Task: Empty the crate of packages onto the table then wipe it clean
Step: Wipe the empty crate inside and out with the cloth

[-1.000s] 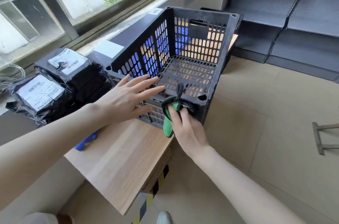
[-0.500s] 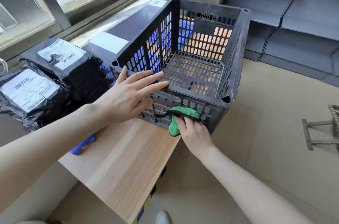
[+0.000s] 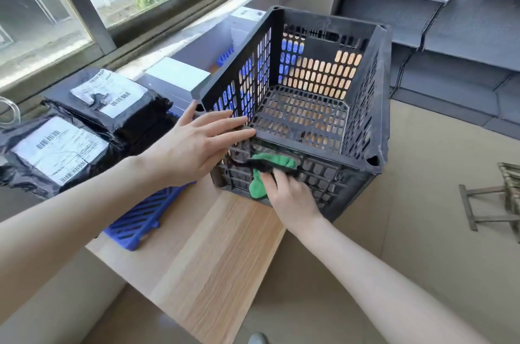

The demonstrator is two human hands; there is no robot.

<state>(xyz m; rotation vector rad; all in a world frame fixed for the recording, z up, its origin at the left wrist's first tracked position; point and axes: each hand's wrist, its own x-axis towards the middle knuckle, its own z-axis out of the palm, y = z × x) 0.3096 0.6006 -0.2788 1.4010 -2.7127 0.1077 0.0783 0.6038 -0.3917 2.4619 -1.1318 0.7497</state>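
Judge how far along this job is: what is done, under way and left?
Done: the crate holds no packages; black packages lie stacked to its left. In hand: the left hand rests on the near rim while the right hand holds a green cloth against the near outer wall. Left: probably the other walls and the floor; how clean they are cannot be told.

Right hand [image 3: 292,197] slid green cloth [image 3: 274,162] from rim down crate [image 3: 323,183] near wall.

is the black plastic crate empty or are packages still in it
Empty: the black slotted plastic crate shows only its bare perforated floor, and the black labelled packages lie outside it, to its left.
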